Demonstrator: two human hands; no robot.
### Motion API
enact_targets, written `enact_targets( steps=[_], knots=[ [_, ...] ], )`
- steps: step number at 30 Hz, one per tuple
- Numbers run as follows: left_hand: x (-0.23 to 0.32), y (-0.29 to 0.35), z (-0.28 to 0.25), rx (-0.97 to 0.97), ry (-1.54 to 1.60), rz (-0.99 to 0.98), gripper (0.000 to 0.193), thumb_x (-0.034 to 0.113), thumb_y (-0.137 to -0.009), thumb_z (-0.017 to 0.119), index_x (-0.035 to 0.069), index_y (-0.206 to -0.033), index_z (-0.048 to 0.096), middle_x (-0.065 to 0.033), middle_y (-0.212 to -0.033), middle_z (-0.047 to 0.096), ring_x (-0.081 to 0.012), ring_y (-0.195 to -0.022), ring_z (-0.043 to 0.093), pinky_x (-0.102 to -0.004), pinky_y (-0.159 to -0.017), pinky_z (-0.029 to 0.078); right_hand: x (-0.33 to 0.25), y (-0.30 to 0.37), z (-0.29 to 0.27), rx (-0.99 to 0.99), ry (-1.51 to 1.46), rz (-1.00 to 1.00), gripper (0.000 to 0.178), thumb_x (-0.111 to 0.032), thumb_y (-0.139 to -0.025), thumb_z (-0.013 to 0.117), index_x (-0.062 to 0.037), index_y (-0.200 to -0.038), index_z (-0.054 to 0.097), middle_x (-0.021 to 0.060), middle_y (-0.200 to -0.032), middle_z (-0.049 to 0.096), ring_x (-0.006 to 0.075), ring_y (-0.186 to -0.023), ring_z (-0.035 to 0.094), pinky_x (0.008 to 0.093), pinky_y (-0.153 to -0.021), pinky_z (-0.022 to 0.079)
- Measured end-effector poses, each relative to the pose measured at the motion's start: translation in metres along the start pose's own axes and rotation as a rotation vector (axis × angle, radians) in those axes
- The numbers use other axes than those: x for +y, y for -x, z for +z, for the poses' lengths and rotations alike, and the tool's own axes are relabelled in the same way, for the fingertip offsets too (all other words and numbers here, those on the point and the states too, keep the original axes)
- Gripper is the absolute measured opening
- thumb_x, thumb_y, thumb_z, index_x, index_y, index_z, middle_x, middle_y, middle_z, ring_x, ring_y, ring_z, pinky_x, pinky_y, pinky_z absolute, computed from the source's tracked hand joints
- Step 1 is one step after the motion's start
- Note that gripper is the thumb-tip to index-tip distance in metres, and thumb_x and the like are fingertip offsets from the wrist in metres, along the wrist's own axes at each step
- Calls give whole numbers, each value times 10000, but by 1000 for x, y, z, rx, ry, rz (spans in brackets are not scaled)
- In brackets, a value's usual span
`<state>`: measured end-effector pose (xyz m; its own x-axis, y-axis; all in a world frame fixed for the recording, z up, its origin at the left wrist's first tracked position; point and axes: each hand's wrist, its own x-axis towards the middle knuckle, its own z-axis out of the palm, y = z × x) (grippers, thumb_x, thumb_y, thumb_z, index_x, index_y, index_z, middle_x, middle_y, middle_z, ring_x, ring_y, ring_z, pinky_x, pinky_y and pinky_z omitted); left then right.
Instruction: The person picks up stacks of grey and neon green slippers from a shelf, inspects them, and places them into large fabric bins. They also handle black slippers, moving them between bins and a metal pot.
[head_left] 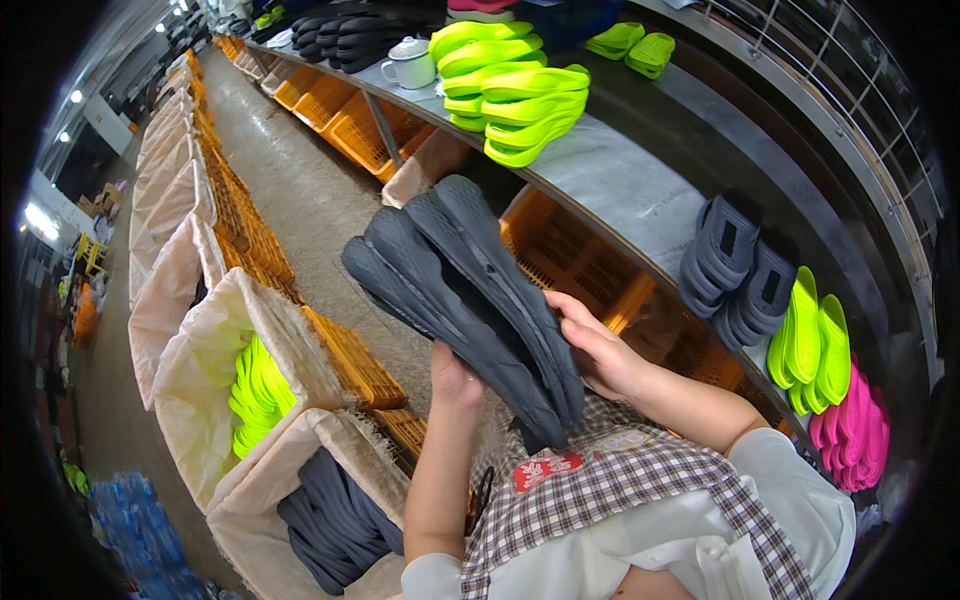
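Note:
Between my two hands I hold a stack of dark grey shoe soles [470, 290], tilted in front of my apron. My left hand [456, 376] grips its lower left side, and my right hand [588, 345] is wrapped round the right side. Parts of the fingers of both hands are hidden behind the soles. Just below and left stands a cloth-lined crate [330, 430] with similar dark grey soles [340, 520] in it. Beside that, another lined crate [190, 370] contains neon yellow soles [258, 395].
A long metal workbench [640, 170] runs along the right, carrying stacked neon yellow soles [515, 90], dark grey slides [735, 265], pink soles [850, 430] and a white lidded mug [409, 64]. Orange crates [565, 240] sit under it. More lined crates line the aisle [290, 130].

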<state>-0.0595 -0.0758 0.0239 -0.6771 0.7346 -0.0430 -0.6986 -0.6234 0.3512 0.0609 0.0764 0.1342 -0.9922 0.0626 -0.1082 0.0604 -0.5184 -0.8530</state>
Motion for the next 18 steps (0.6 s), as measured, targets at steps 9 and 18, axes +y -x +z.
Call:
enact_targets(
  steps=[9,18],
  knots=[
    [0,0,6,-32,66,-44,678,436,-766,716,47,-1272,489,-72,-1288,529,-249,-1171,505,-400,-1017,403,0,0,0,104,-38,47,493,-384,-990,368,-73,-1370,324,89,-1363,381,186,-1264,347,360,-1026,329],
    [5,0,23,9,-135,107,637,350,-821,689,37,-1309,427,-71,-1270,513,-236,-1156,503,-399,-990,417,-25,-9,8,45,98,42,663,-281,-902,598,-12,-1394,245,151,-1356,382,215,-1248,398,344,-1037,342]
  ],
)
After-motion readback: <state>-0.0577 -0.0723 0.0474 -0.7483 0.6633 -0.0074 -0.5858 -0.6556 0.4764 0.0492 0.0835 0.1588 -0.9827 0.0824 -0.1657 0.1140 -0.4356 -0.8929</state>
